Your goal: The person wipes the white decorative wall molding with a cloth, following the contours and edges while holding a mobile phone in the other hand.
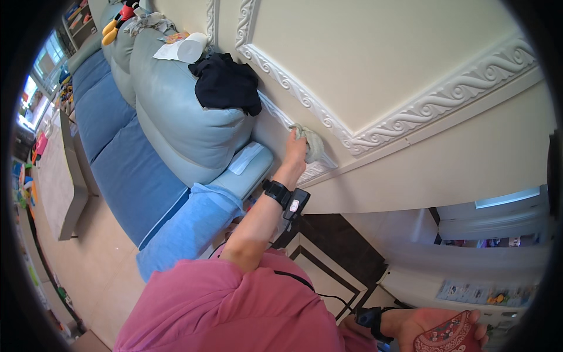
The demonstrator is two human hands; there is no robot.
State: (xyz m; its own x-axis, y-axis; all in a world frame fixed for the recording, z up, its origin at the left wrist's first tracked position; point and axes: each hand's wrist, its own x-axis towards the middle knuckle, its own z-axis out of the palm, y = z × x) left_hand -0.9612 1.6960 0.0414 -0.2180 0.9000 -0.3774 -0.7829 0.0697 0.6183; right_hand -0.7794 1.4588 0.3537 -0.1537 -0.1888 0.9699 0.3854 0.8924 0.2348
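Note:
My left hand [295, 152] reaches forward and grips a pale green cloth [311, 143], which is pressed against the wall at the carved white moulding [317, 170] beside the sofa. At the lower right, my right hand [407, 328] holds a red patterned item [446, 334] with a curved edge; its lower part is cut off by the picture's rim. Both wrists wear black straps, and the left one carries a small device.
A light blue leather sofa [189, 127] with blue seat covers stands at the left. On its back lie a black garment [226, 83] and a paper roll [191, 47]. A blue towel [189, 233] hangs over its armrest. A low table [57, 176] stands farther left.

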